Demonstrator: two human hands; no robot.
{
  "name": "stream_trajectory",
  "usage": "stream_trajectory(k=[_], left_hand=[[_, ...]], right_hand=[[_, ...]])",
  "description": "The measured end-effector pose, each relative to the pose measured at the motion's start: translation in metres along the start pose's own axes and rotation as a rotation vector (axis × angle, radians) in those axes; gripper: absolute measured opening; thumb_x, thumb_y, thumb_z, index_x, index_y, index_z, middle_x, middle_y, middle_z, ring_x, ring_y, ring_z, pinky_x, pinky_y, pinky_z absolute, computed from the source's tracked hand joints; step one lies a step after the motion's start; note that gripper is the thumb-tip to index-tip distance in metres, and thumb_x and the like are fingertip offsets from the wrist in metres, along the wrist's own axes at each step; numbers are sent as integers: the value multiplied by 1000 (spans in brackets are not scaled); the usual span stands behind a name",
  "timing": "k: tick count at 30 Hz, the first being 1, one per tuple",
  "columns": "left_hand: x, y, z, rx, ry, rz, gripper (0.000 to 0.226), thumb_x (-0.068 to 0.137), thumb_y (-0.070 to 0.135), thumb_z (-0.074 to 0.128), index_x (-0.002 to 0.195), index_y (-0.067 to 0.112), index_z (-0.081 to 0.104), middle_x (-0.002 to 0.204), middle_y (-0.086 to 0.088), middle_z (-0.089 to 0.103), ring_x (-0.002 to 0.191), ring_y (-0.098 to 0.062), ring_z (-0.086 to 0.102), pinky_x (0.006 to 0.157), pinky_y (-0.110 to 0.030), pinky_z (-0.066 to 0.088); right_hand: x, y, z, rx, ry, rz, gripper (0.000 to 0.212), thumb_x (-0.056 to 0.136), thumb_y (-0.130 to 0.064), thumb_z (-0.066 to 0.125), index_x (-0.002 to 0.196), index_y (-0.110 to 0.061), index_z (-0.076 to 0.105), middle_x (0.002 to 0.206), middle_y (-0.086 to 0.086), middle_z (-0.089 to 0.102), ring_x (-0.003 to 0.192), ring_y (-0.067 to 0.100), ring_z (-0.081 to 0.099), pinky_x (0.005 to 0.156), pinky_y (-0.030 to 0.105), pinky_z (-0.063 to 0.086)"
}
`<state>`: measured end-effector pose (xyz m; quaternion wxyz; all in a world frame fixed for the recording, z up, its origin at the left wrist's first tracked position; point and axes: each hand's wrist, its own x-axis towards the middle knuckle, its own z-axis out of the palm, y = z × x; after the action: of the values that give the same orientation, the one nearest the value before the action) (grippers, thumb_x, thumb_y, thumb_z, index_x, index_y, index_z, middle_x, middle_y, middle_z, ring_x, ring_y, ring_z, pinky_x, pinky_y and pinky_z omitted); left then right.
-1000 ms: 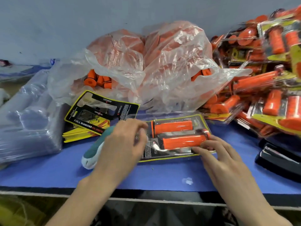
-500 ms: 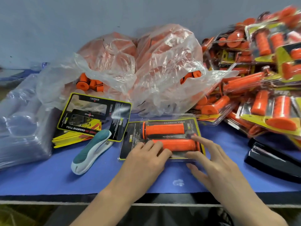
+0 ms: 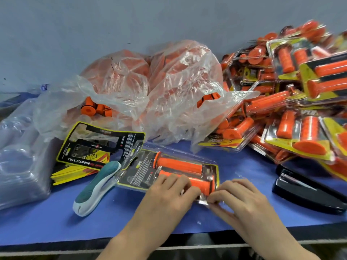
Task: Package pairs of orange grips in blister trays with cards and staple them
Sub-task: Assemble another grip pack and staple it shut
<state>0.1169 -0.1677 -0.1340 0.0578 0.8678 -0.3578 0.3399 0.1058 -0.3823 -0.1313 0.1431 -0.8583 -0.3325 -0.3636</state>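
A clear blister tray [image 3: 139,172] with a black-and-yellow card and two orange grips [image 3: 179,165] lies on the blue table top in front of me. My left hand [image 3: 167,197] presses flat on the nearer grip and the tray's front edge. My right hand [image 3: 238,198] pinches the tray's front right corner, fingertips meeting the left hand's. A teal-and-white stapler [image 3: 97,186] lies just left of the tray. A stack of loose cards [image 3: 97,145] sits behind it.
Clear bags of loose orange grips [image 3: 150,91] fill the back centre. A heap of finished packs [image 3: 293,109] rises at the right. A black stapler [image 3: 304,190] lies at the right. Stacked empty clear trays [image 3: 20,156] stand at the left.
My left hand slid from the tray's left end to its front edge over the nearer grip. My right hand closed in on the front right corner, and the tray's right end shifted nearer to me.
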Motion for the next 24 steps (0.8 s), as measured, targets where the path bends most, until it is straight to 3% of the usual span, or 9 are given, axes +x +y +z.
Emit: stream_trajectory(k=[5,13,18,24], left_hand=[[1,-1,2,-92,13,44,9,93,16,66,93,24,60,93,6,56,82,-17,51,72,-33,43],[-6,-7,-4,-204,65,68,4,97,23,62,94,23,60,92,6,57,82,-15,53,73,-32,45],[-11,-13,-13,-268,38,95,10,99,28,60,92,23,65,93,7,60,83,-12,52,76,-26,44],[-11,-13,-19,-201,24,105,9,97,28,62,92,24,68,89,7,60,82,-12,52,76,-23,43]], right_hand=[[-2,3,1,-1,-15,-9,22,93,-34,60,77,-20,66,81,-8,60,66,17,57,68,32,50],[-7,17,-1,2,-80,5,21,94,-41,53,87,-26,65,101,-17,62,82,10,58,78,29,44],[-10,14,1,26,-87,-56,8,92,-38,58,90,-30,59,98,-19,61,90,9,53,85,23,40],[-6,11,-5,9,-82,-65,6,90,-30,58,84,-28,59,93,-16,62,86,11,53,81,23,39]])
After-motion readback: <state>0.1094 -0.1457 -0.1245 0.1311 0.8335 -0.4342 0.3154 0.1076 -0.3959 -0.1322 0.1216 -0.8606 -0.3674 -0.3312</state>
